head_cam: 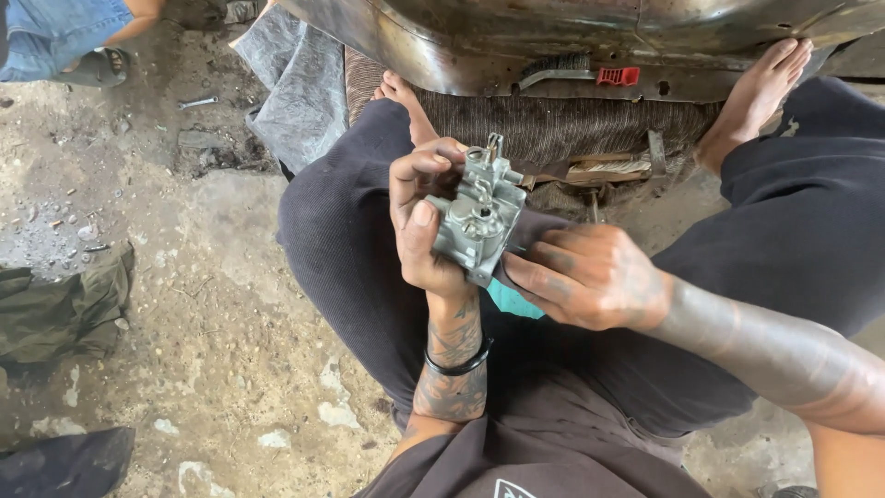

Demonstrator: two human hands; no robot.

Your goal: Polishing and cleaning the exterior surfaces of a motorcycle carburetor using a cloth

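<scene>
Left hand [422, 226] gripped the grey metal carburettor [477, 217], long axis near upright. Right hand [590, 277] closed at its lower right edge, apparently pinching something; contact unclear.

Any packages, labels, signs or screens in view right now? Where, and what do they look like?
None that can be made out.
The left hand and right hand hold a bare grey metal part with no visible label.
White mark on dark shirt, bottom edge: cut off.
</scene>
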